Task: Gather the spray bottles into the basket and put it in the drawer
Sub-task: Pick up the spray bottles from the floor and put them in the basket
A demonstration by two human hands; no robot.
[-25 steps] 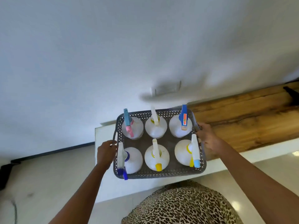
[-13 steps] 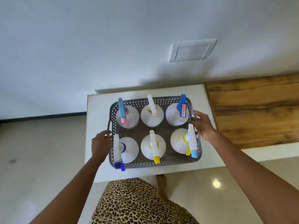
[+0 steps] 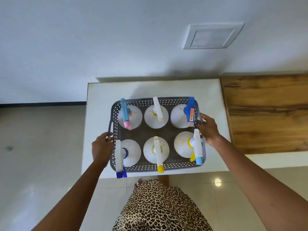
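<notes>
A grey perforated basket [image 3: 150, 167] is over the white cabinet top [image 3: 98, 97]; whether it rests on it or hangs just above, I cannot tell. Several white spray bottles stand upright inside in two rows, among them one with a blue and pink trigger [image 3: 125, 114], one with a dark blue trigger [image 3: 190, 112] and one with a yellow nozzle [image 3: 157, 152]. My left hand [image 3: 101, 147] is closed on the basket's left handle. My right hand [image 3: 208, 129] grips the right handle. No drawer is visible.
A wooden countertop [image 3: 266, 112] adjoins the white top on the right. A white wall with a switch plate [image 3: 211, 36] stands behind. Glossy tiled floor [image 3: 41, 147] lies left and below. My leopard-print skirt [image 3: 160, 207] is at the cabinet's front edge.
The view has tilted downward and steadied, so the basket now sits lower and nearer the middle of the white top. Both hands have stayed on the handles.
</notes>
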